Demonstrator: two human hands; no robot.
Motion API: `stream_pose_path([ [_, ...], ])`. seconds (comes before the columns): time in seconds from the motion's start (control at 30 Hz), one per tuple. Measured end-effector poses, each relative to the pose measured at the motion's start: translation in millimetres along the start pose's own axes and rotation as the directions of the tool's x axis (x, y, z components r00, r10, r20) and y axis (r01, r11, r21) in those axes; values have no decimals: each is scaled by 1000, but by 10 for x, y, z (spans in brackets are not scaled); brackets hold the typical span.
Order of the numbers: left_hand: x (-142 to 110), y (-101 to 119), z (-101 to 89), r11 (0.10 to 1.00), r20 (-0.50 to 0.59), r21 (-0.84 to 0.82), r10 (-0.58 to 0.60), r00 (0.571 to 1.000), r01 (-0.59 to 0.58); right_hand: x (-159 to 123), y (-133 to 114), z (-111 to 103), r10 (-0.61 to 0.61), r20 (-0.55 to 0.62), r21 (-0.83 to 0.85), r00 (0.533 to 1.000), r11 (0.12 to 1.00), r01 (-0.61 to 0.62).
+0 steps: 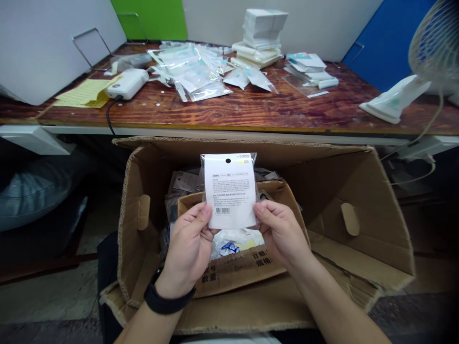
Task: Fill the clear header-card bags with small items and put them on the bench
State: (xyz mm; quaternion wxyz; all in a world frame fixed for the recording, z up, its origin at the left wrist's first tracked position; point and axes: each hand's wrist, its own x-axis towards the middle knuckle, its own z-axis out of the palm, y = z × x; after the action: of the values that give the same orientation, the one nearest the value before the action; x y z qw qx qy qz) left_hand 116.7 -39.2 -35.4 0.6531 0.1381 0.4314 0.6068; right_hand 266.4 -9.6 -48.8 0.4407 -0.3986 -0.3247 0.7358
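Between my two hands I hold a white printed card in a clear plastic sleeve (231, 191), upright, with a round hang hole at its top and a barcode low on its left. My left hand (191, 239) pinches the lower left edge; a black band sits on that wrist. On the lower right edge, my right hand (281, 231) is closed in a pinch too. Beneath them stands a small cardboard box (247, 270) with Chinese print and white, blue and yellow scraps inside. It sits within a large open cardboard carton (362, 205) that also holds other packaged cards (184, 181).
Across the carton's far side runs a wooden table (229, 112) with a pile of clear packets (193, 69), a stack of white cards (263, 28), a white device with a cable (127, 84) and yellow paper (84, 91). A white fan (435, 48) stands at right.
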Motion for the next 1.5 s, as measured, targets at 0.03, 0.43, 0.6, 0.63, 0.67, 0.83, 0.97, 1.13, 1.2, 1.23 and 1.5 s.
stream_pose_path([
  [0.03, 1, -1, -2, 1000, 5, -13, -13, 1000, 13, -1, 4, 8, 17, 23, 41, 1000, 999, -18],
  [0.43, -42, -52, -12, 976, -8, 211, 57, 998, -54, -10, 112, 25, -81, 13, -205, 997, 975, 82],
  [0.6, -27, -150, 0, 930, -49, 358, 110, 993, -86, -8, 121, 100, -50, -3, -338, 999, 940, 46],
  [0.63, -24, -163, -4, 934, -57, 349, 107, 993, -81, -5, 121, 110, -33, -5, -347, 999, 937, 29],
  [0.67, -22, -174, -11, 940, -63, 333, 100, 993, -73, -1, 123, 115, -19, -7, -346, 1000, 938, 16],
  [0.83, -29, -184, -27, 986, -30, 164, 45, 999, -39, 27, 137, 73, -18, -15, -233, 1000, 972, 14],
  [0.97, -41, -141, -8, 998, 20, 70, 2, 1000, -3, 37, 107, 24, 48, 18, -105, 999, 993, -46],
  [1.13, -45, -70, -6, 999, 69, 9, -46, 997, 45, 25, 19, -11, 120, 98, -36, 988, 992, -117],
  [1.2, -55, -51, -19, 998, 105, -4, -62, 993, 63, 13, -6, -24, 120, 131, -20, 984, 993, -119],
  [1.23, -63, -45, -26, 997, 123, -8, -72, 990, 74, 6, -14, -31, 114, 145, -13, 983, 993, -113],
  [1.5, -52, -20, -56, 983, 151, -137, -105, 983, 126, 33, -18, -77, -4, 27, 7, 1000, 1000, 3],
])
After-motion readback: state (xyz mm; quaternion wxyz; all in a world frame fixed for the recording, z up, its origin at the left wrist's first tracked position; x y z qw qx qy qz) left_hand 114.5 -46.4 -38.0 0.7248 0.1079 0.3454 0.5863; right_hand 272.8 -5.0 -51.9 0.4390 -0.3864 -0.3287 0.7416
